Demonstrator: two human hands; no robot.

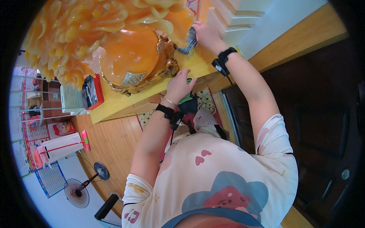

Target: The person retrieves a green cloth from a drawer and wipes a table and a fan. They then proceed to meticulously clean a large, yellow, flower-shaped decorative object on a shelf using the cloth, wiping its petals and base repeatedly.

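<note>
My right hand (208, 35) grips a blue-grey cloth (190, 42) against the yellow wooden cabinet top (154, 89), close to a white stepped moulding. My left hand (180, 85) holds nothing; its fingers are apart at the cabinet's front edge, beside the brown carved base (168, 68) of a large ornament. Whether its fingertips touch that base, I cannot tell. The ornament has a glossy orange rounded body (131, 54) and a mass of amber, petal-like carving (77, 31) above it. A gold plaque (134, 79) is fixed to its front.
A red box (98, 91) with papers stands at the cabinet's left end. A dark door (322, 136) is close on my right. Below me lies a red patterned mat (206, 99). Farther left are a pink broom (85, 140) and a standing fan (77, 192) on the wooden floor.
</note>
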